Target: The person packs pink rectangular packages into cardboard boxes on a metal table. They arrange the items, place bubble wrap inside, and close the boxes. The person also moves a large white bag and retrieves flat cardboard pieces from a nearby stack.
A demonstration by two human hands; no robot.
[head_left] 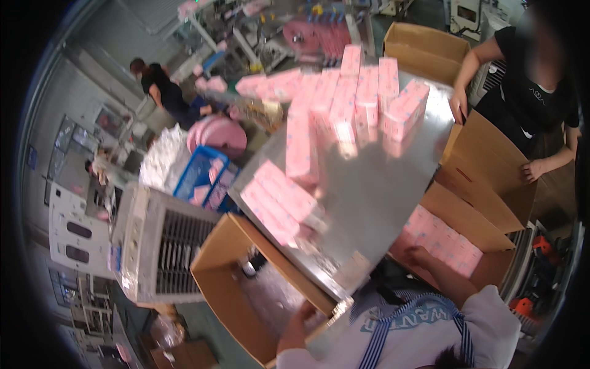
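My right hand (421, 256) reaches into the open carton (506, 246) at the right, over pink soft packs (455, 245) lined up in it. Its fingers look loosely spread against the packs nearest the table, with nothing visibly held. At the lower left, my left hand (300, 317) is at the near inner side of another open carton (216, 258). That hand is blurred and its fingers are partly hidden. Clear plastic film (270, 289) and a small dark-and-white object (252, 264) lie inside this carton.
Pink packs stand in rows and stacks on the metal table (362, 203), with two long packs (279, 200) near its left edge. Across from me a person (534, 80) holds an open carton (485, 160). A grey cooler (166, 246) and blue basket (203, 178) stand left.
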